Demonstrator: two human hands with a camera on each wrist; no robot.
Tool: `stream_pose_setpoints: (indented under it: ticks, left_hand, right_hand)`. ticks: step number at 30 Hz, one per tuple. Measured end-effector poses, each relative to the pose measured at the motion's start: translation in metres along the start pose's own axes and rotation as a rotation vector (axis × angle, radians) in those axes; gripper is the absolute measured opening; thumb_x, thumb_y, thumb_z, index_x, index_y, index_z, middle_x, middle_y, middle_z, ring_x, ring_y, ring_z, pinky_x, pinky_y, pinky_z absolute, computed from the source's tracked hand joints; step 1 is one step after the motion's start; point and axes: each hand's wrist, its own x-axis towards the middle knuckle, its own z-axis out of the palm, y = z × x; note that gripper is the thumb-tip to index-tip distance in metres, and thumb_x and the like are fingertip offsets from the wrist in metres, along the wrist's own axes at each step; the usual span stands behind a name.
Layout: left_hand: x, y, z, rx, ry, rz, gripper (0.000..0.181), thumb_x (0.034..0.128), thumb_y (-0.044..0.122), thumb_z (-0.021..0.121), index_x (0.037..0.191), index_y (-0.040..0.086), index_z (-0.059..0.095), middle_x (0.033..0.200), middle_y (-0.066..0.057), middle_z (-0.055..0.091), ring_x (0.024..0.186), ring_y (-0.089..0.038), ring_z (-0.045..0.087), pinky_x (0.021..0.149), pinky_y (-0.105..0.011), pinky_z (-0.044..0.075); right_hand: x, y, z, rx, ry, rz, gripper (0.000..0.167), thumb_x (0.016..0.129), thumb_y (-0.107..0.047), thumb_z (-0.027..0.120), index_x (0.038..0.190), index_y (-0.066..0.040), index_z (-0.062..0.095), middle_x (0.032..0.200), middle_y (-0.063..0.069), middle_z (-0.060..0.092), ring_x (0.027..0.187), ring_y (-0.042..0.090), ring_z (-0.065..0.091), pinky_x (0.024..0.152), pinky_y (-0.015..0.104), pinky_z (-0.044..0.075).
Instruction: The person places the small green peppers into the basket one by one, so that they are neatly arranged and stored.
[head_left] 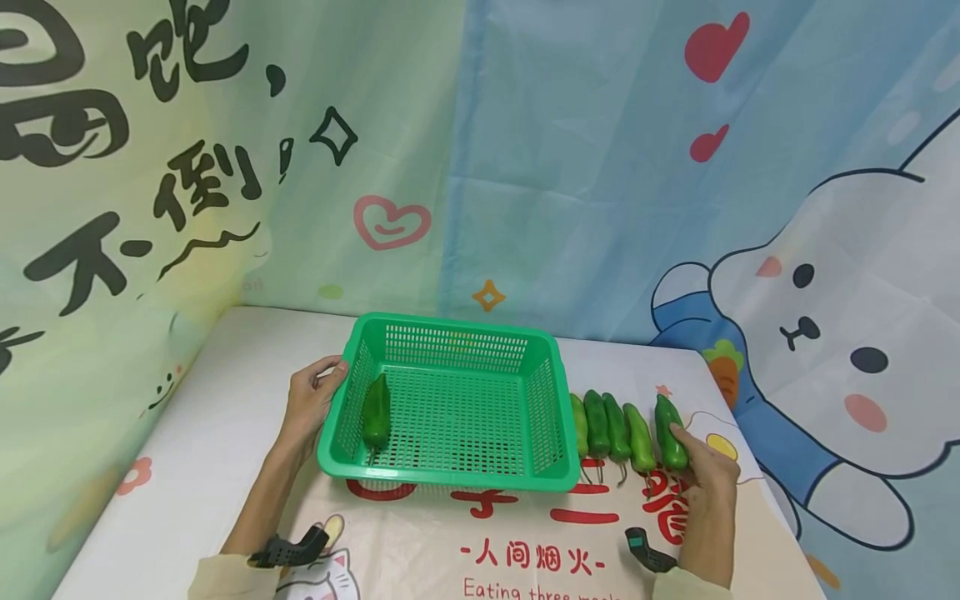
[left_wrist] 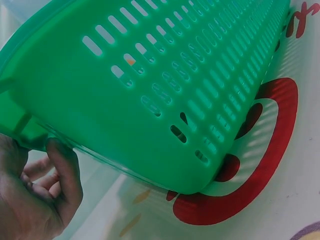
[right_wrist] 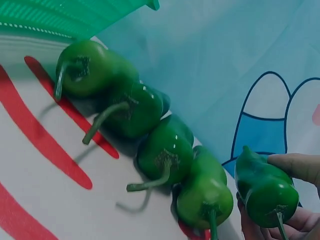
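A green plastic basket (head_left: 450,479) with slotted walls stands in the middle of the table. Its left rim is gripped by my left hand (head_left: 309,404), whose fingers curl at the edge in the left wrist view (left_wrist: 45,192). One green pepper (head_left: 377,412) lies inside, near the left wall. My right hand (head_left: 708,467) holds another green pepper (right_wrist: 267,192) between thumb and fingers, to the right of the basket. Several more peppers (right_wrist: 165,150) lie side by side in a row between the basket and that hand, stems toward me.
Beneath everything is a printed tablecloth (head_left: 540,554) with red characters. A patterned curtain (head_left: 525,183) rises behind the table's back edge, with a rabbit drawing at the right. The basket's right wall stands close to the leftmost pepper of the row.
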Motion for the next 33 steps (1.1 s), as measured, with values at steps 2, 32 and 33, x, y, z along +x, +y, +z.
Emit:
stream_pose_setpoints:
  ticks: [2,32,33]
  left_hand:
    - [0.000,0.000,0.000,-0.001,0.001,0.001,0.050,0.1168,0.028,0.055,0.152,-0.007,0.054,0.110,-0.013,0.084,0.081,-0.007,0.081,0.075,-0.024,0.070]
    - [0.000,-0.002,-0.001,-0.006,-0.013,-0.005,0.051,0.1167,0.030,0.056,0.154,-0.006,0.053,0.107,-0.006,0.085,0.081,-0.007,0.081,0.075,-0.024,0.070]
    - [0.000,-0.002,0.000,-0.006,-0.011,-0.001,0.051,0.1167,0.030,0.055,0.154,-0.005,0.054,0.106,-0.007,0.085,0.081,-0.007,0.081,0.075,-0.024,0.070]
  right_hand:
    - [-0.002,-0.001,0.001,0.010,0.007,-0.002,0.115,0.084,-0.064,0.088,0.168,-0.005,0.038,0.142,0.004,0.055,0.117,0.011,0.057,0.105,0.017,0.060]
    - [-0.052,-0.018,0.024,0.145,-0.004,-0.056,0.084,0.087,-0.056,0.088,0.151,-0.013,0.055,0.127,-0.004,0.057,0.116,0.008,0.062,0.105,0.019,0.060]
    - [-0.054,-0.019,0.026,0.140,-0.005,-0.067,0.086,0.089,-0.055,0.087,0.154,-0.011,0.053,0.128,-0.004,0.057,0.117,0.009,0.062,0.108,0.020,0.059]
